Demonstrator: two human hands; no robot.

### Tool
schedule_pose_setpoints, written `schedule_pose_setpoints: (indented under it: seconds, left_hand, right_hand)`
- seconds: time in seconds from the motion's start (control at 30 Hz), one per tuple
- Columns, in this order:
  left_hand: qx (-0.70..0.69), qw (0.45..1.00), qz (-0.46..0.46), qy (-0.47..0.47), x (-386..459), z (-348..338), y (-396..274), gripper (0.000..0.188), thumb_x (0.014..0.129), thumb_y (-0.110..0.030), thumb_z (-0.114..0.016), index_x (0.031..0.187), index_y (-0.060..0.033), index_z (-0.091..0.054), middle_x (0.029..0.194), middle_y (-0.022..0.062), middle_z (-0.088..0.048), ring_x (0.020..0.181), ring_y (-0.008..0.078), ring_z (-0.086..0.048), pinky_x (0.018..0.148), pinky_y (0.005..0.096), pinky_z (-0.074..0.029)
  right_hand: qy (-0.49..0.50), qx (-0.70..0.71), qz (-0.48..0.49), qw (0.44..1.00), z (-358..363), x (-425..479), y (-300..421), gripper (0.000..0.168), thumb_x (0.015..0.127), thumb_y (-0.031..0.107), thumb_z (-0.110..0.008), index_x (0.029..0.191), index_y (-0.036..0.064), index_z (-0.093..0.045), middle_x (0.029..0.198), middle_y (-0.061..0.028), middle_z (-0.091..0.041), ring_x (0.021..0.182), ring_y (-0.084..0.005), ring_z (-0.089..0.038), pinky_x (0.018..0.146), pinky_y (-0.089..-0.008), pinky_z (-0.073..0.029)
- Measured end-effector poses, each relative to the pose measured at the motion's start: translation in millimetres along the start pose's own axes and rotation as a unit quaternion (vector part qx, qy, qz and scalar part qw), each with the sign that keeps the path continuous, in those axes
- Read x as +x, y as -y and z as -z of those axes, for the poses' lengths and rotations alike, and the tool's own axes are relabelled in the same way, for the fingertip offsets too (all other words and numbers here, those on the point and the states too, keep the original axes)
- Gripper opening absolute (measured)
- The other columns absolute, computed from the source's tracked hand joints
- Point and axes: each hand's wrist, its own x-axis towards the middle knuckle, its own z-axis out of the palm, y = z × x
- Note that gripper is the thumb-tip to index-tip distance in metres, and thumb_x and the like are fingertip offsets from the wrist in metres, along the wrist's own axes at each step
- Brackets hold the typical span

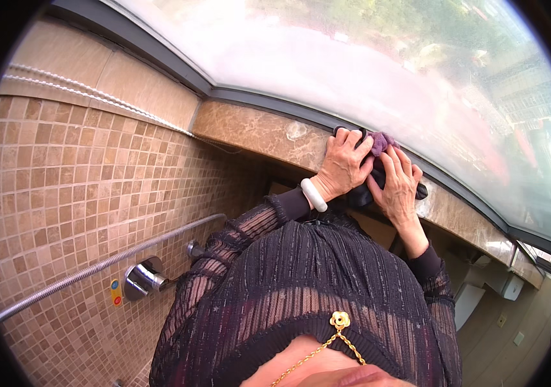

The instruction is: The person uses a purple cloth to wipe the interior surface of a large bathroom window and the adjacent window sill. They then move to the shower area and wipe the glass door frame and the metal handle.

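My left hand, with a white bangle at the wrist, is bent over a bunched black cloth item on the marble windowsill. Its fingers press into the fabric near the window frame. My right hand grips the other side of the same bundle, its fingertips by a crumpled purple cloth. That purple cloth lies between both hands. Part of the black fabric hangs over the sill's front edge. Fingers hide much of the bundle, so its exact kind cannot be told.
A large window pane in a dark frame rises behind the sill. White bead cords cross the tiled wall at left. Below them are a metal shower hose and a chrome mixer valve.
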Motion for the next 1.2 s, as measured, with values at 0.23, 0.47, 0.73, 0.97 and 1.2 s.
schedule_pose_setpoints:
  seconds: [0.23, 0.47, 0.73, 0.97, 1.2]
  left_hand:
    - [0.107, 0.985, 0.084, -0.104, 0, 63, 73, 0.02, 0.085, -0.009, -0.067, 0.105, -0.0062, -0.068, 0.101, 0.0123, -0.064, 0.096, 0.0325, -0.058, 0.087, 0.042, -0.048]
    - [0.195, 0.978, 0.049, -0.059, 3, 31, 56, 0.027, 0.079, -0.016, -0.066, 0.103, -0.0059, -0.071, 0.102, 0.0071, -0.061, 0.096, 0.0292, -0.054, 0.081, 0.0422, -0.048]
    - [0.027, 0.999, -0.036, 0.02, 16, -27, -17, 0.03, 0.077, -0.017, -0.07, 0.105, -0.0067, -0.072, 0.095, 0.0086, -0.06, 0.09, 0.027, -0.058, 0.076, 0.0384, -0.053]
    - [0.199, 0.978, 0.045, -0.048, 6, 46, 55, 0.026, 0.078, -0.02, -0.072, 0.102, -0.0118, -0.074, 0.09, 0.0064, -0.054, 0.089, 0.0269, -0.055, 0.07, 0.0397, -0.053]
    - [0.173, 0.984, -0.016, 0.028, 11, -1, 15, 0.027, 0.078, -0.02, -0.068, 0.101, -0.0061, -0.069, 0.092, 0.0082, -0.055, 0.089, 0.0282, -0.057, 0.069, 0.0397, -0.053]
  right_hand:
    - [-0.015, 0.098, 0.109, 0.989, -43, 63, 54, 0.056, 0.079, 0.022, -0.074, 0.13, 0.007, -0.056, 0.135, -0.0163, -0.055, 0.124, -0.0347, -0.049, 0.104, -0.0454, -0.039]
    - [-0.053, 0.051, 0.071, 0.995, -48, 52, 46, 0.044, 0.082, 0.006, -0.062, 0.126, 0.006, -0.057, 0.129, -0.0144, -0.059, 0.117, -0.0313, -0.055, 0.098, -0.0416, -0.046]
    - [-0.091, 0.015, -0.039, 0.995, 0, -15, -25, 0.054, 0.068, 0.013, -0.069, 0.119, 0.001, -0.06, 0.129, -0.018, -0.06, 0.118, -0.0371, -0.054, 0.096, -0.0464, -0.046]
    - [-0.062, 0.071, 0.071, 0.993, -41, 47, 40, 0.053, 0.071, 0.013, -0.067, 0.122, 0.002, -0.057, 0.129, -0.0178, -0.056, 0.121, -0.0368, -0.05, 0.1, -0.0453, -0.044]
    - [-0.092, 0.075, 0.012, 0.993, -20, 19, -2, 0.048, 0.068, 0.012, -0.067, 0.116, 0.007, -0.059, 0.123, -0.01, -0.062, 0.113, -0.0289, -0.055, 0.093, -0.0405, -0.046]
